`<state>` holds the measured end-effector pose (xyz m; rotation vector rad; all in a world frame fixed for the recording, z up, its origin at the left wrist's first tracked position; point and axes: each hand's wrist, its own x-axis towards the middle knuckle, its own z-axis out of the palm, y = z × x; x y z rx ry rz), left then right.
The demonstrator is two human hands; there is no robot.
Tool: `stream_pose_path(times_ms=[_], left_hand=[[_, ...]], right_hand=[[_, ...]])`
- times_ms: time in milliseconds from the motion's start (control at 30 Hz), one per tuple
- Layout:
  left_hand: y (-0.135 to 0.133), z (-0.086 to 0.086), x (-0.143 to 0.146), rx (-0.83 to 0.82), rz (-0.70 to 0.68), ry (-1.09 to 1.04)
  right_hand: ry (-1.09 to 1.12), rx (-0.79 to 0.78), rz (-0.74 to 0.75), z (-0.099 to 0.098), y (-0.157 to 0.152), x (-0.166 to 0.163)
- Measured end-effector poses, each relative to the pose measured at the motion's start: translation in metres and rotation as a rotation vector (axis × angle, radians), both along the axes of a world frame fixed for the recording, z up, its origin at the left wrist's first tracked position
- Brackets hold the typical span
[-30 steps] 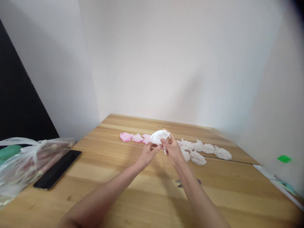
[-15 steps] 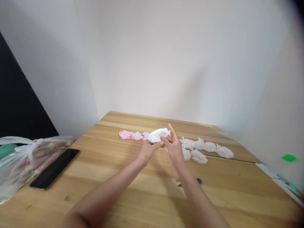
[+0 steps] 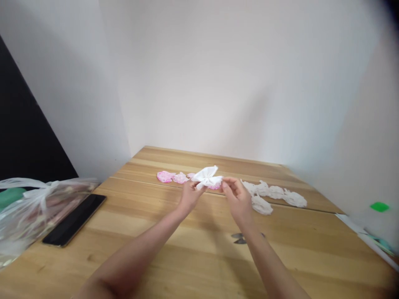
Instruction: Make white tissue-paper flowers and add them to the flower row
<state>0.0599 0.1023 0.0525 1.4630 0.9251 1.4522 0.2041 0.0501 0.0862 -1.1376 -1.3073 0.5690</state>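
Above the wooden table (image 3: 193, 257), my left hand (image 3: 188, 196) pinches a white tissue flower (image 3: 206, 177) from below and holds it up. My right hand (image 3: 237, 198) is just right of the flower, fingers curled in a pinch near its right tip; whether it grips the tissue I cannot tell. Behind the hands a row of pink tissue flowers (image 3: 172, 177) lies to the left. White tissue flowers (image 3: 274, 193) lie in a row to the right.
A black phone (image 3: 75, 224) lies flat at the left, next to a clear plastic bag (image 3: 28, 209) with things inside. Scissors (image 3: 246, 238) are partly hidden under my right forearm. Papers and a green scrap (image 3: 379, 206) sit at the right edge. Walls close the corner.
The tissue has gone from a rounded wad to a bow-like shape. My right hand has moved right and lower, away from the left; the scissors show more.
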Motion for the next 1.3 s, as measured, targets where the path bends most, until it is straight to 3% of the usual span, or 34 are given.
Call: stream_pose_path(times_ms=[133,300,467,633,767,900,1067,1200,1300], left_hand=[[-0.006,-0.006,0.001,0.116,0.027,0.141],[-0.015,-0.007,-0.006,0.207,0.039,0.286],[-0.024,-0.007,-0.013,0.101,-0.021,0.259],[-0.036,-0.012,-0.015,-0.182,-0.237,0.046],[-0.044,-0.014,-0.019,-0.189,-0.234,-0.015],[-0.044,-0.012,-0.019,-0.227,-0.190,-0.019],[-0.035,0.002,-0.010,-0.149,-0.174,0.022],[-0.025,0.013,-0.005,-0.050,-0.214,0.066],[-0.017,0.021,-0.001,0.010,-0.246,0.082]], right_hand=[[-0.150,-0.056,0.116,-0.011,-0.012,-0.002],[0.040,-0.098,0.188,-0.021,-0.017,0.003],[0.132,-0.121,0.166,-0.026,-0.020,0.012],[0.106,-0.047,0.091,-0.032,-0.022,0.019],[0.081,-0.094,0.155,-0.035,-0.025,0.020],[0.024,-0.125,0.213,-0.026,-0.026,0.017],[-0.125,-0.090,0.262,0.004,-0.027,0.013],[-0.253,-0.081,0.179,0.024,-0.027,0.009],[-0.325,-0.081,0.009,0.030,-0.021,0.005]])
